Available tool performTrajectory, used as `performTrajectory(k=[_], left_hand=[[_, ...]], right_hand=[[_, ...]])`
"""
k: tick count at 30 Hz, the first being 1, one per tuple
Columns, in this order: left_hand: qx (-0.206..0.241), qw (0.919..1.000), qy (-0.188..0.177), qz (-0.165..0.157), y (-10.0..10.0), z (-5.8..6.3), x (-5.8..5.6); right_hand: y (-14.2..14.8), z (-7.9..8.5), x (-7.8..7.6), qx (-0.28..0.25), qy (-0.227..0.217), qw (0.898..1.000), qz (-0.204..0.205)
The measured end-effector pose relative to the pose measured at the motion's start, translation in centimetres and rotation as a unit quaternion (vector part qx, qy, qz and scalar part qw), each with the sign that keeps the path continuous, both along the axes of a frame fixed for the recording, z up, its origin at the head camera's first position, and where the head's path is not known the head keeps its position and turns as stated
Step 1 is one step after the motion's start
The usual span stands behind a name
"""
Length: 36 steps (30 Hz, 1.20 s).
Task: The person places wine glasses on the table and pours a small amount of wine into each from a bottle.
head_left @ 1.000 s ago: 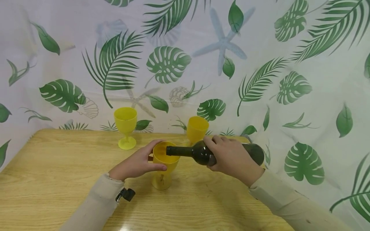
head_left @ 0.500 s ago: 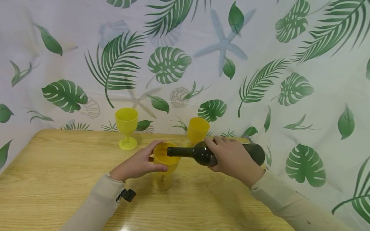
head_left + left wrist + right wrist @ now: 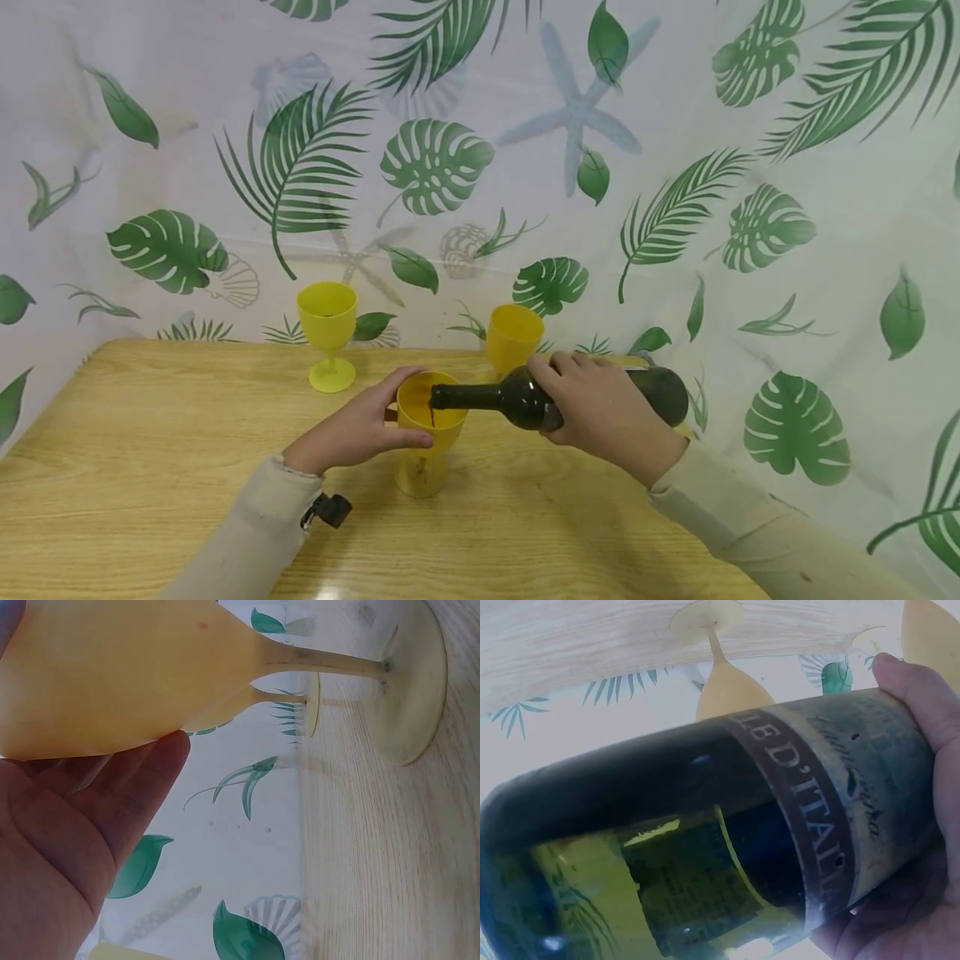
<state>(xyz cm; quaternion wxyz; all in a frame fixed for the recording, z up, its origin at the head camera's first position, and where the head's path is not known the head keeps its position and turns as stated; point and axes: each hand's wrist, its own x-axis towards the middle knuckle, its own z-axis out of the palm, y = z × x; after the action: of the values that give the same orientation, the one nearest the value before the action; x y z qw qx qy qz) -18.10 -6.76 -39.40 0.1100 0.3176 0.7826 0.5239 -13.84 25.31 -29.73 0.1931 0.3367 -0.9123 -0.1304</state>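
Note:
A yellow goblet (image 3: 447,435) stands on the table, and my left hand (image 3: 352,429) grips its bowl, thumb on the near side and fingers around the far side. In the left wrist view, the goblet's stem and round foot (image 3: 409,682) show beside the palm. My right hand (image 3: 600,408) holds a dark green wine bottle (image 3: 517,398) around its body, tilted almost level. The bottle's mouth sits over the goblet's opening, and a thin dark red stream runs down from it inside the bowl. A printed label (image 3: 810,802) wraps the bottle in the right wrist view.
Two more yellow goblets stand near the table's back edge: one at the left (image 3: 327,321), one (image 3: 514,335) behind the bottle with its lower part hidden. The wooden table (image 3: 150,467) meets a leaf-patterned cloth (image 3: 465,250) hanging at the back.
A dark red stream now shows at the bottle's mouth; in the earlier frames none is visible there. Both hands and the goblets stay nearly where they were.

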Motion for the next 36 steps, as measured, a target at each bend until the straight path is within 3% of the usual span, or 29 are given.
performTrajectory(k=[36], left_hand=[[-0.005,1.0000,-0.003,0.004,-0.45,-0.25,-0.32]], right_hand=[[-0.35,-0.03,-0.41,0.000,-0.004,1.000,-0.002]])
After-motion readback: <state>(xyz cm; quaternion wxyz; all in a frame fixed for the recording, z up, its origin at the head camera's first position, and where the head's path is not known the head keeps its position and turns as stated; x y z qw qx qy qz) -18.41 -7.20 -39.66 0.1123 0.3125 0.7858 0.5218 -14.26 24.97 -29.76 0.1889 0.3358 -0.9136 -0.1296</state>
